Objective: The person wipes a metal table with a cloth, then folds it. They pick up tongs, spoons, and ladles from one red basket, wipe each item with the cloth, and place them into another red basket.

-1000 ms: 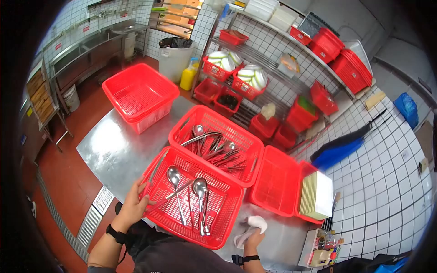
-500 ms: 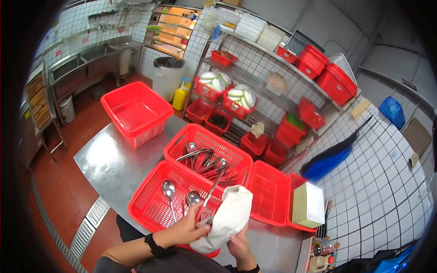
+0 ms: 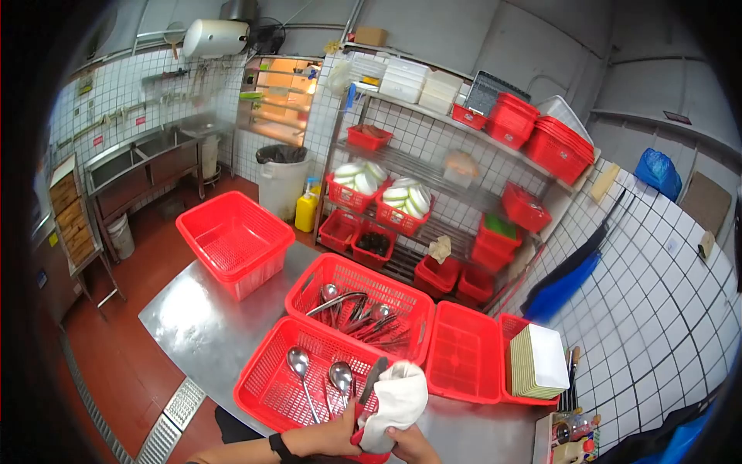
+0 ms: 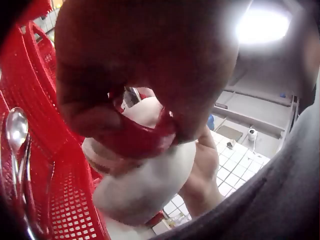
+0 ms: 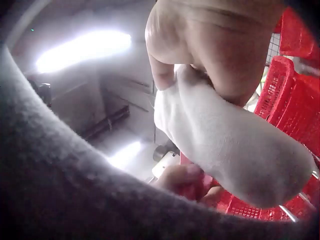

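Note:
My left hand (image 3: 336, 435) grips the red looped handles (image 4: 145, 140) of a pair of scissors (image 3: 376, 374), whose dark blades point up beside a white cloth (image 3: 403, 396). My right hand (image 3: 413, 445) holds that cloth bunched against the scissors; in the right wrist view the cloth (image 5: 230, 145) hangs from its fingers and thumb. Both hands are over the front right of a red perforated basket (image 3: 259, 390). In the basket lie a large metal spoon (image 3: 298, 360), another spoon (image 3: 340, 375) and slim utensils, partly hidden by the cloth and hands.
Behind stands another red basket (image 3: 421, 317) with a pile of cutlery (image 3: 367, 317). Stacked red baskets (image 3: 236, 232) sit at the back left of the steel table (image 3: 185, 309). To the right are a red tray (image 3: 464, 352) and stacked pale dishes (image 3: 537, 359). Shelving rises behind.
The right hand has brought the cloth up from the table to the scissors. The left hand has moved from the basket's left side to its right front. The head view has tilted up.

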Motion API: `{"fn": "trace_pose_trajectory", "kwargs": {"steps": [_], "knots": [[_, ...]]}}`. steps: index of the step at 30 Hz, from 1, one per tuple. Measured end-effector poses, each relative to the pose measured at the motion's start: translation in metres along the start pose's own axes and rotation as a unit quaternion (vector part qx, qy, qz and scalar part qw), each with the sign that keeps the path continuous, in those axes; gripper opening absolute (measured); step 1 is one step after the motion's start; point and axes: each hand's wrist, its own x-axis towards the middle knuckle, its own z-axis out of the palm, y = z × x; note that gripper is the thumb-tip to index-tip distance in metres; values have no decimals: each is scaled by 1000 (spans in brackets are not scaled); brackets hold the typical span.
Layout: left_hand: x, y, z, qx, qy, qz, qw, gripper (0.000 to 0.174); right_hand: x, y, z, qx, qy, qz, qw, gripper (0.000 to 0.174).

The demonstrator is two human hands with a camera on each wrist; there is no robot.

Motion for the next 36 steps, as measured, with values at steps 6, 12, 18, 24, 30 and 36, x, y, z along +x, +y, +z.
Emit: {"fn": "trace_pose_trajectory", "kwargs": {"steps": [6,12,18,24,30,36], "knots": [[12,40,-63,-8,58,29,998,119,-1,-2,8,-38,36,-41,998,69],[5,53,-45,-59,-6,-6,998,111,0,-9,5,-55,69,-74,993,66],[1,68,-47,-58,-53,-49,996,103,3,-9,5,-71,74,-74,992,63],[0,54,-41,-43,-86,-67,993,95,7,11,6,-84,74,-48,993,61],[5,65,-45,-232,35,60,970,93,6,15,6,-102,100,-56,988,58],[8,52,-45,-220,-26,-67,973,99,4,8,5,-111,123,-76,983,55]]}}
